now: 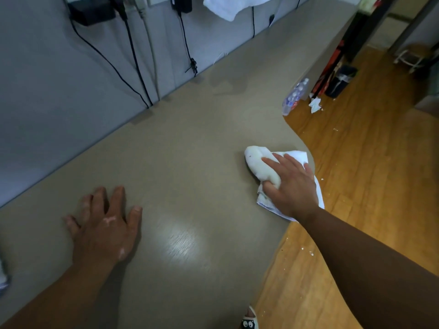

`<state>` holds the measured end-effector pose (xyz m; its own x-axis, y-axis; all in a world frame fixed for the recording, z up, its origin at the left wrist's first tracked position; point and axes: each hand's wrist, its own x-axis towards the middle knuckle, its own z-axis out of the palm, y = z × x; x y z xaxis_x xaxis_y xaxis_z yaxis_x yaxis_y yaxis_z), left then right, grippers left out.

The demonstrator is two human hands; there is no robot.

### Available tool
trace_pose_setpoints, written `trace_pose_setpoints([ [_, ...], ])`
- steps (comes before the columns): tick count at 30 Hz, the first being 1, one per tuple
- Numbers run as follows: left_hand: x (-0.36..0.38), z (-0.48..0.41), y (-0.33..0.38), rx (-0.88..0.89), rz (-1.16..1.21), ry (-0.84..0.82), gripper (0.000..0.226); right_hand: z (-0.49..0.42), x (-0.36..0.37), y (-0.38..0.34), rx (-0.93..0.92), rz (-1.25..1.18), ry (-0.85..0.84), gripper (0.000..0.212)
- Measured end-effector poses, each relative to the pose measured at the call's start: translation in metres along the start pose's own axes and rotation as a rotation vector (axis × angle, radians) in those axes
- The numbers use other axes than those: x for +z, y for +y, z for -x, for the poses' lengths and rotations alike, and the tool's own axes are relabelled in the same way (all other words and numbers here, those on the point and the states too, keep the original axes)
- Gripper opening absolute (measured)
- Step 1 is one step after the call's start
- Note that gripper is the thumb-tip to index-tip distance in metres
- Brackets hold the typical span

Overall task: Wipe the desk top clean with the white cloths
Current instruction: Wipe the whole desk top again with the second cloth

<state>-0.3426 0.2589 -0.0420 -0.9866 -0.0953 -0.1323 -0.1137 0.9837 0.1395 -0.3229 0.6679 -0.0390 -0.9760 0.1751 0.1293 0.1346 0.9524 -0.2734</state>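
The grey-beige desk top (190, 150) runs from the near left to the far right. A crumpled white cloth (257, 163) lies near the desk's right edge. My right hand (291, 186) presses down on it, thumb and fingers curled round its bunched part. My left hand (104, 224) rests flat on the bare desk at the near left, fingers spread. A second white cloth (228, 7) hangs at the far end, by the wall. A damp patch (228, 85) shows on the desk further back.
Black cables (133, 58) and adapters hang down the grey partition on the left. On the wooden floor (356, 150) to the right lie a plastic bottle (294, 97), crumpled tissue (315, 105) and a dark bin (339, 81). A white thing (3, 274) shows at the left edge.
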Motion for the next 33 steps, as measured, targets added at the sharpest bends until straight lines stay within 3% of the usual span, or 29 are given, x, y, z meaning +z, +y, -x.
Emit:
trace_pose_setpoints([
  [10, 0.002, -0.009, -0.002, -0.045, -0.024, 0.029, 0.085, -0.059, -0.007, 0.032, 0.084, 0.051, -0.06, 0.067],
  [14, 0.0, -0.009, -0.001, -0.052, -0.062, 0.003, 0.078, -0.079, -0.005, 0.015, 0.314, 0.053, -0.06, 0.065],
  [18, -0.003, -0.009, 0.002, -0.058, -0.057, -0.004, 0.08, -0.081, 0.005, -0.047, 0.559, -0.016, -0.077, 0.061],
  [20, -0.003, -0.009, 0.003, -0.057, -0.062, -0.014, 0.08, -0.057, 0.017, -0.088, 0.47, 0.005, -0.106, 0.062],
  [26, -0.004, -0.009, 0.002, -0.066, -0.027, -0.004, 0.068, 0.073, 0.041, -0.19, -0.073, -0.002, -0.05, 0.072],
  [29, -0.004, -0.01, 0.001, -0.083, 0.004, 0.008, 0.061, 0.111, 0.046, -0.203, -0.281, -0.047, -0.062, 0.08],
  [33, -0.002, -0.014, 0.001, -0.124, 0.032, 0.044, 0.065, 0.091, 0.045, -0.178, -0.452, -0.073, -0.103, 0.078],
])
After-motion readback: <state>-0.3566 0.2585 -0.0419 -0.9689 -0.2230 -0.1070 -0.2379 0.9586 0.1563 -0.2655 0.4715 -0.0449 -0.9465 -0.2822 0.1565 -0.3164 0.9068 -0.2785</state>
